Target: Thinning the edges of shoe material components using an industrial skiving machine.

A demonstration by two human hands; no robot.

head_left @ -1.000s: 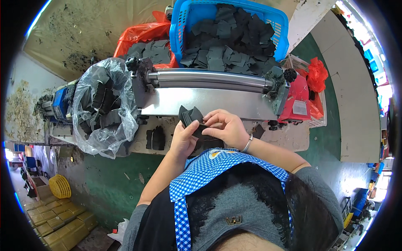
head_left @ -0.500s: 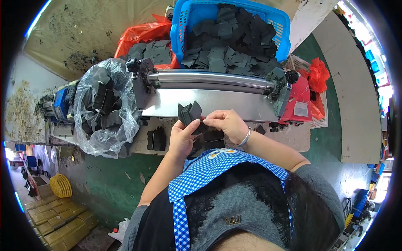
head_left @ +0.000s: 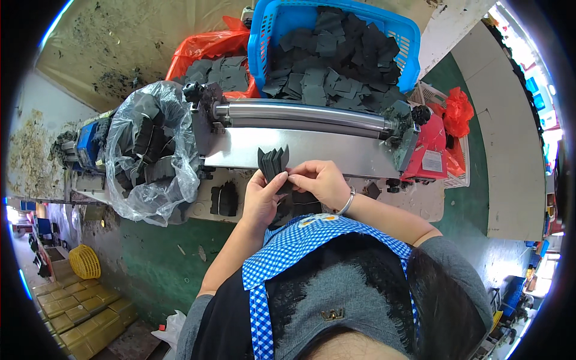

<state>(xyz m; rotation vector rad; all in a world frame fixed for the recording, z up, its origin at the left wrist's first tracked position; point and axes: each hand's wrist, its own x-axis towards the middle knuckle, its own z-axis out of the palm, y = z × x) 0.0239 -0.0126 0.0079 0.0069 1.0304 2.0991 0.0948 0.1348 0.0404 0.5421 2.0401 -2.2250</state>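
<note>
Stack (head_left: pixel 273 161) of thin dark-grey pieces stands upright in the person's left hand (head_left: pixel 261 193), its upper edges fanned into a zigzag, just on the near side of a roller machine's flat metal plate (head_left: pixel 288 146). The left hand grips the stack low down, thumb in front and fingers behind. The right hand (head_left: pixel 324 183) is at the stack's lower right edge, with thumb and forefinger drawn narrowly together; whether a piece is caught between their tips cannot be told. A silver bracelet (head_left: pixel 347 201) circles the right wrist.

Beyond the plate, a shiny steel roller (head_left: pixel 300 113) runs from left to right, with a red housing (head_left: pixel 425 155) at the machine's right end. On the far side sits a blue plastic basket (head_left: pixel 258 51) heaped with dark-grey cut pieces (head_left: pixel 342 54); to its left, a red plastic bag (head_left: pixel 201 47) holds more of them. At the machine's left end, a clear plastic bag (head_left: pixel 141 201) is filled with dark bundles (head_left: pixel 147 141). Another bundle (head_left: pixel 224 199), banded round the middle, lies on the near ledge (head_left: pixel 201 210), left of the left hand. Dark pieces also show below the hands, partly hidden by them and by the blue checked apron (head_left: pixel 300 240). To the right of the housing, a white crate (head_left: pixel 461 179) stands with red plastic in it. Near left, a yellow basket (head_left: pixel 85 262) sits beside brownish-yellow boxes (head_left: pixel 84 315) on the green floor (head_left: pixel 162 252).
</note>
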